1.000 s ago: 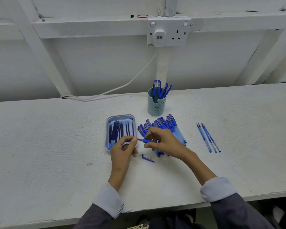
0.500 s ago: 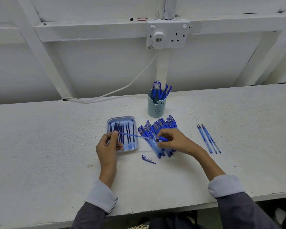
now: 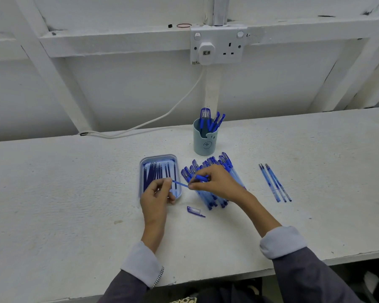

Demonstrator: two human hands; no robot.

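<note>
from my seat i see both hands working over the white bench (image 3: 74, 193). the left hand (image 3: 157, 197) has its fingers curled, thumb and forefinger pinching one end of a thin blue refill (image 3: 179, 183), just above the near right corner of the blue tray (image 3: 160, 157). the right hand (image 3: 217, 182) pinches the other end of that refill with its fingertips and also holds a short dark blue piece (image 3: 200, 177) against its fingers. the view is too small for me to be sure, but it looks like a pen's grip section. the refill runs nearly level between the two hands, a little lower at the right, held off the bench.

more refills (image 3: 153, 173) lie lengthwise in the tray. under and behind the right hand lies a heap of blue pens (image 3: 228, 165), side by side and touching one another. a loose pen cap (image 3: 195, 211) lies on the bench just in front of the hands, between the tray and the heap. three pens (image 3: 275, 182) lie together well to the right. a pale blue cup (image 3: 204, 145) stands upright behind the heap with a few pens (image 3: 212, 121) in it.
</note>
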